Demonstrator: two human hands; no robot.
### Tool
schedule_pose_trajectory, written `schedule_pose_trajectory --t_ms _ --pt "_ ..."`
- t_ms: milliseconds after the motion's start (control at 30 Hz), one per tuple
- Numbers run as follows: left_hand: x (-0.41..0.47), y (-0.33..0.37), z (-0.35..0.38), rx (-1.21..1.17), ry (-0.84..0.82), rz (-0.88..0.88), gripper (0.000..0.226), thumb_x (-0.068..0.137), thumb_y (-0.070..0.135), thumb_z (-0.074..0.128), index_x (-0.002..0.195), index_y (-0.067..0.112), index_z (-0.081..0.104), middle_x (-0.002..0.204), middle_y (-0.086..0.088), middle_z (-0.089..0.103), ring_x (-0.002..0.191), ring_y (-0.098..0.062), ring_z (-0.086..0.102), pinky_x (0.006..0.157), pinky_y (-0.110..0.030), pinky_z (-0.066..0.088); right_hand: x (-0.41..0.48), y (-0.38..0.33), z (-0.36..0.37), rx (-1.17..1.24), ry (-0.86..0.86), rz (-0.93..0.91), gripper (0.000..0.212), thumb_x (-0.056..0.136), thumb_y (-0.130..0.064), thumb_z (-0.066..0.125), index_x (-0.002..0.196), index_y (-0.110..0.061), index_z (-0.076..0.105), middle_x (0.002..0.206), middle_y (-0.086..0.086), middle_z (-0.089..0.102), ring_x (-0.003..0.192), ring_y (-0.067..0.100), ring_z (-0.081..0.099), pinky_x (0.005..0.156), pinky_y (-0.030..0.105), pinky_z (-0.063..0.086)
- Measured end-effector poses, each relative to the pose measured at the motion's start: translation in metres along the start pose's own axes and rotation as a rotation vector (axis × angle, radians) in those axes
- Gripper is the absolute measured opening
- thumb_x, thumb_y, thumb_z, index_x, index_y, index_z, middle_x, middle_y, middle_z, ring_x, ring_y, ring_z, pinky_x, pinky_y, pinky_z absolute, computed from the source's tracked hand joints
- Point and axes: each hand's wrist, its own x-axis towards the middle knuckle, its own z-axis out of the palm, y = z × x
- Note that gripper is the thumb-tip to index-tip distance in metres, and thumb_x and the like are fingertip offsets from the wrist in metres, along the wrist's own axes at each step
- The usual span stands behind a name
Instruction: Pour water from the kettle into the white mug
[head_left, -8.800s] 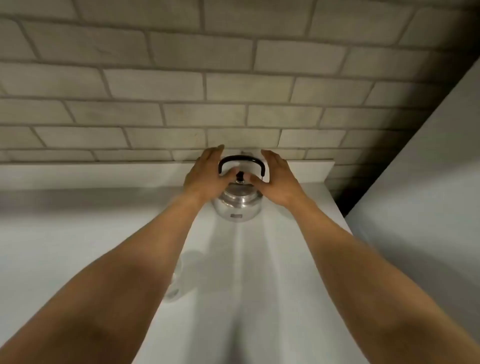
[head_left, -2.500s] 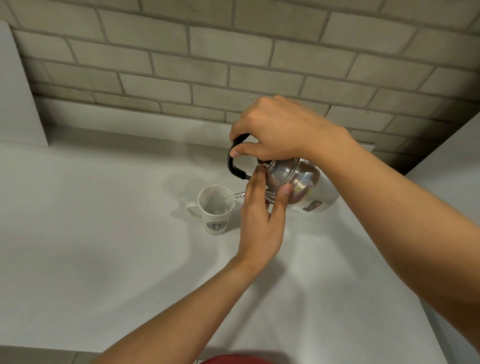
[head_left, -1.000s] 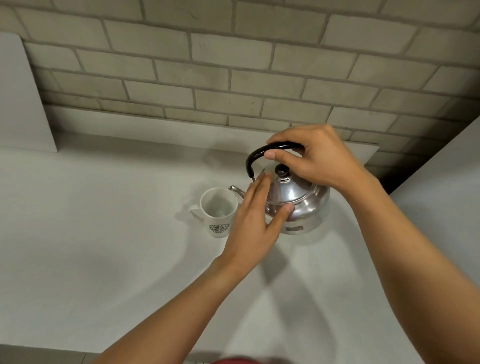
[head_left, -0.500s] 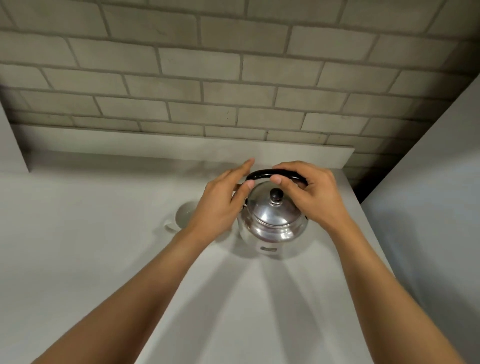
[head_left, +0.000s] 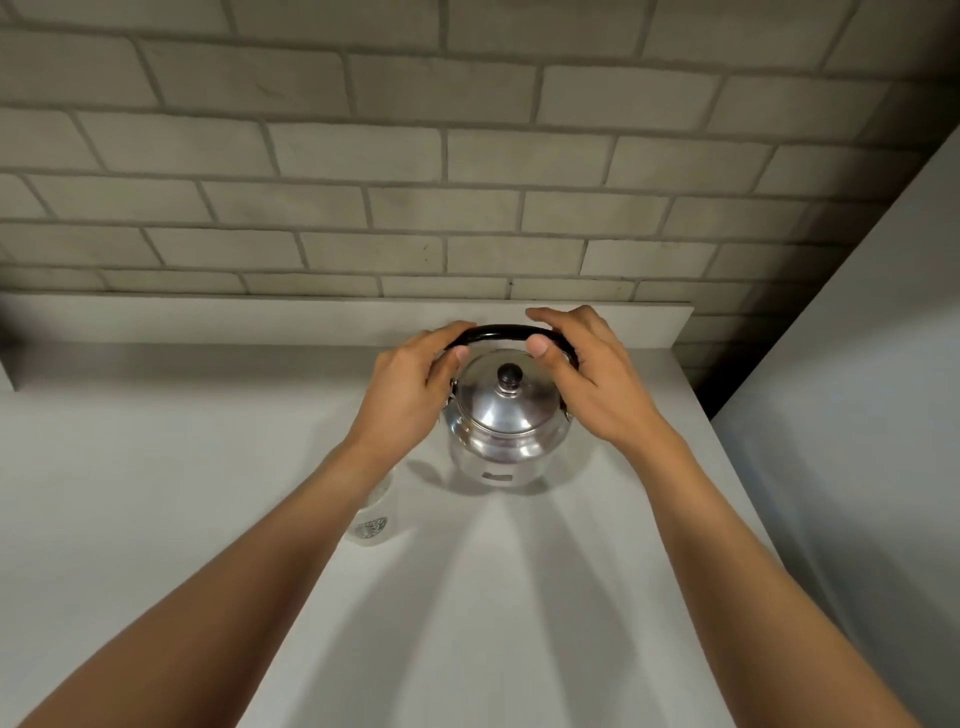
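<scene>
The steel kettle (head_left: 506, 415) stands upright on the white counter (head_left: 493, 597) near the back ledge, its lid on with a black knob. Its black handle (head_left: 498, 332) arches over the lid. My left hand (head_left: 410, 389) curls around the handle's left end. My right hand (head_left: 592, 379) pinches the right part of the handle between thumb and fingers. The white mug (head_left: 374, 527) stands to the left of and nearer than the kettle. My left forearm hides most of it; only its lower side with a dark logo shows.
A grey brick wall (head_left: 467, 182) rises behind a low white ledge (head_left: 260, 317). A tall white panel (head_left: 857, 415) bounds the counter on the right, with a dark gap at the back right corner.
The kettle has gone from tilted over the mug to upright, and now stands farther back towards the wall. My left hand moved from the kettle's side to the handle. My forearm now covers the mug.
</scene>
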Motion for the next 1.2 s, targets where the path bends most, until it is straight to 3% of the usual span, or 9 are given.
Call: schedule_pose_trajectory --t_ms 133,267,433,533,733,833,900,1033,1200 --pt "0.028 -0.015 0.0 0.038 0.014 -0.008 0.03 0.108 0.017 0.055 0.132 0.025 0.07 0.088 0.003 0.068 0.076 -0.02 0.068 0.079 -0.032 0.054 0.018 0.019 0.002 -0.124 -0.052 0.023 0.052 0.108 -0.055 0.032 0.147 -0.027 0.052 0.118 -0.005 0.058 0.119 0.018 0.054 0.097 0.028 0.041" --pt "0.053 -0.033 0.007 0.05 0.019 -0.035 0.03 0.107 0.015 0.053 0.13 0.022 0.071 0.084 0.003 0.065 0.074 -0.021 0.063 0.079 -0.034 0.054 0.044 0.033 0.009 -0.209 -0.102 0.03 0.046 0.109 -0.05 0.034 0.147 -0.028 0.048 0.128 0.0 0.066 0.117 0.023 0.06 0.093 0.036 0.047" --pt "0.077 -0.059 0.017 -0.014 0.012 -0.114 0.028 0.108 0.018 0.053 0.13 0.022 0.07 0.101 -0.005 0.073 0.092 -0.028 0.072 0.087 -0.045 0.059 0.068 0.054 0.025 -0.116 -0.157 0.105 0.037 0.108 -0.05 0.034 0.142 -0.038 0.041 0.094 -0.01 0.068 0.08 0.006 0.063 0.07 0.027 0.047" --pt "0.089 -0.078 0.021 -0.07 0.01 -0.18 0.027 0.107 0.02 0.056 0.129 0.026 0.071 0.11 -0.002 0.074 0.099 -0.026 0.074 0.091 -0.047 0.06 0.08 0.067 0.038 -0.092 -0.174 0.122 0.036 0.108 -0.05 0.036 0.141 -0.037 0.042 0.085 -0.019 0.062 0.076 -0.004 0.061 0.065 0.016 0.041" --pt "0.103 -0.105 0.033 -0.092 -0.039 -0.197 0.034 0.106 0.024 0.057 0.111 0.057 0.062 0.097 0.021 0.071 0.081 -0.013 0.071 0.088 -0.044 0.061 0.095 0.092 0.057 -0.046 -0.194 0.172 0.033 0.109 -0.044 0.042 0.139 -0.033 0.047 0.078 -0.017 0.06 0.078 0.0 0.06 0.066 0.018 0.042" --pt "0.108 -0.116 0.041 -0.083 -0.049 -0.183 0.03 0.106 0.025 0.055 0.115 0.052 0.063 0.096 0.03 0.068 0.079 -0.004 0.066 0.081 -0.03 0.056 0.1 0.102 0.064 -0.043 -0.191 0.186 0.035 0.11 -0.039 0.045 0.141 -0.026 0.05 0.075 -0.019 0.056 0.076 -0.002 0.057 0.066 0.013 0.039" --pt "0.111 -0.119 0.044 -0.075 -0.04 -0.182 0.027 0.106 0.023 0.055 0.122 0.042 0.067 0.1 0.027 0.067 0.08 -0.006 0.068 0.077 -0.025 0.052 0.104 0.105 0.067 -0.047 -0.187 0.191 0.036 0.109 -0.035 0.047 0.143 -0.023 0.051 0.076 -0.021 0.055 0.075 -0.001 0.056 0.064 0.006 0.037" --pt "0.116 -0.122 0.047 -0.058 -0.035 -0.206 0.029 0.107 0.019 0.054 0.133 0.023 0.066 0.113 0.008 0.066 0.1 -0.026 0.072 0.088 -0.034 0.058 0.11 0.107 0.071 -0.022 -0.192 0.211 0.039 0.108 -0.029 0.052 0.147 -0.026 0.051 0.079 -0.022 0.057 0.077 0.003 0.058 0.067 0.005 0.037" --pt "0.118 -0.126 0.048 -0.004 -0.044 -0.205 0.03 0.109 0.019 0.051 0.137 0.02 0.062 0.119 0.005 0.064 0.109 -0.026 0.068 0.09 -0.028 0.05 0.112 0.106 0.076 0.015 -0.154 0.246 0.042 0.106 -0.022 0.056 0.148 -0.029 0.051 0.085 -0.011 0.061 0.083 0.013 0.061 0.072 0.008 0.039"
